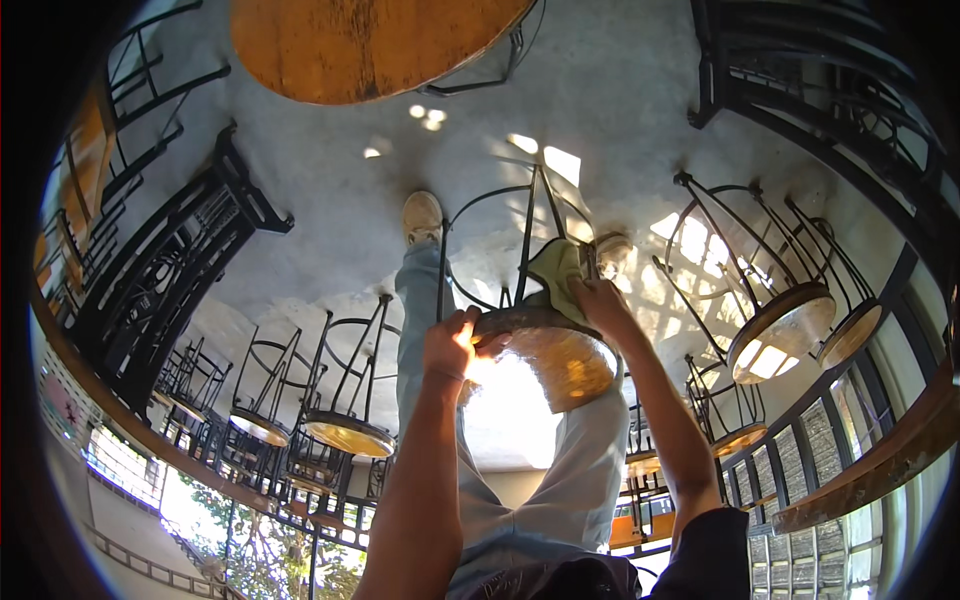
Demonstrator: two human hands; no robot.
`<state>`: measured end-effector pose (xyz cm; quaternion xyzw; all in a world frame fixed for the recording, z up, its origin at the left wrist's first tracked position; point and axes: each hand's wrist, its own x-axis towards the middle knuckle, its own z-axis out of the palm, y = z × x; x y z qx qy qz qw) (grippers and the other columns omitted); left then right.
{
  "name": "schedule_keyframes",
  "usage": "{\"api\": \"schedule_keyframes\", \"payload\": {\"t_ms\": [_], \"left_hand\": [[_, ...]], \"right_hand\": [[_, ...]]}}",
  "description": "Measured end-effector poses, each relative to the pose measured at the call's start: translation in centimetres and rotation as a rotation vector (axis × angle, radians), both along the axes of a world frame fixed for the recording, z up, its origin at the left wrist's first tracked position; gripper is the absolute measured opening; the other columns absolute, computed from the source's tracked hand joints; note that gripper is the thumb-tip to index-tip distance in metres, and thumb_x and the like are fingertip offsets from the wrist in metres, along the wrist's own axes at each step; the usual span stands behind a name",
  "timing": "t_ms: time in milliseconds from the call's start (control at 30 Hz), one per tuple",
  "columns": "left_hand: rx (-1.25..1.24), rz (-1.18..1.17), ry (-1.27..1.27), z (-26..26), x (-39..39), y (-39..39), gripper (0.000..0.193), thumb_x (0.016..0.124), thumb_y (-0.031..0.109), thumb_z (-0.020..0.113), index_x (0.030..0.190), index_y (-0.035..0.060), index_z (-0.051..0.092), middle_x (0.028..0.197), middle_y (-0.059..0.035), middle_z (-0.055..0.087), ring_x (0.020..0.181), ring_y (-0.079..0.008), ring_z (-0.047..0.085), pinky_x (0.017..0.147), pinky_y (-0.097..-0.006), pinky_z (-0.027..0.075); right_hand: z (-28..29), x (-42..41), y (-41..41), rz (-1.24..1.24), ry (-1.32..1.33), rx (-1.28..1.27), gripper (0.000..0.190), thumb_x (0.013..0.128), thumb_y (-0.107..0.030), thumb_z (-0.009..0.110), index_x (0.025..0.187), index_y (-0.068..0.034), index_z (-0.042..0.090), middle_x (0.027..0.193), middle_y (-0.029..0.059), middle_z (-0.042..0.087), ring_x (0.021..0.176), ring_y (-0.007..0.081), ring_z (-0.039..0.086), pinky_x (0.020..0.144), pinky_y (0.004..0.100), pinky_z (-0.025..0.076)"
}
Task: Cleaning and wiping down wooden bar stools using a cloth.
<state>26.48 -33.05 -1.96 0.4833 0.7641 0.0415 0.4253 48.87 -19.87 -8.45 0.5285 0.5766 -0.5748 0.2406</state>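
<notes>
A round stool with a brown seat [581, 367] and thin dark metal legs stands between my legs, its seat edge nearest me shining with strong glare. My left hand [452, 341] grips the left side of the seat's rim. On the right, my right hand [598, 304] presses a yellow-green cloth [556, 271] against a metal leg near the seat; part of the cloth hangs beside the leg. The fingertips of my right hand are partly hidden by the cloth.
A round wooden table [360, 45] stands ahead. More stools stand at the right [784, 330] and left [349, 433]. Dark metal frames are at the left [172, 262] and upper right [795, 97]. My shoes [422, 216] rest on the grey floor.
</notes>
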Motion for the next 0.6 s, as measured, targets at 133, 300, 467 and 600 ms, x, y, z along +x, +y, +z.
{"api": "schedule_keyframes", "payload": {"t_ms": [133,300,467,600], "left_hand": [[0.049,-0.006,-0.032,-0.6,1.3,1.4,0.048,0.063,0.034,0.083,0.093,0.0047,0.061,0.078,-0.0127,0.066,0.067,-0.0335,0.066,0.061,-0.0376,0.055],[0.015,0.008,-0.108,-1.5,3.0,3.0,0.050,0.063,0.038,0.083,0.095,0.0056,0.061,0.085,-0.0140,0.067,0.071,-0.0349,0.066,0.064,-0.0393,0.055],[0.071,-0.009,-0.087,-2.2,3.6,3.2,0.051,0.063,0.038,0.083,0.096,0.0060,0.061,0.084,-0.0138,0.067,0.071,-0.0355,0.065,0.065,-0.0398,0.055],[-0.003,0.003,-0.044,-1.0,1.4,0.6,0.052,0.062,0.038,0.083,0.095,0.0057,0.061,0.084,-0.0139,0.066,0.071,-0.0356,0.065,0.064,-0.0395,0.055]], "right_hand": [[1.3,0.0,2.4,-0.561,-0.193,-0.191,0.034,0.081,-0.034,0.066,0.091,-0.002,0.071,0.075,0.0144,0.066,0.064,0.0183,0.061,0.061,0.0349,0.047],[-15.2,3.8,2.5,-0.580,-0.088,-0.017,0.045,0.071,-0.035,0.070,0.091,0.005,0.068,0.084,0.0199,0.068,0.077,0.0283,0.066,0.068,0.0390,0.051],[-16.7,0.8,5.3,-0.158,-0.254,0.127,0.026,0.071,-0.023,0.062,0.080,0.001,0.067,0.086,0.0245,0.066,0.081,0.0357,0.067,0.070,0.0405,0.053],[-7.9,1.5,1.6,0.389,0.221,0.028,0.020,0.078,-0.018,0.057,0.086,-0.002,0.066,0.090,0.0224,0.066,0.084,0.0326,0.066,0.070,0.0412,0.052]]}}
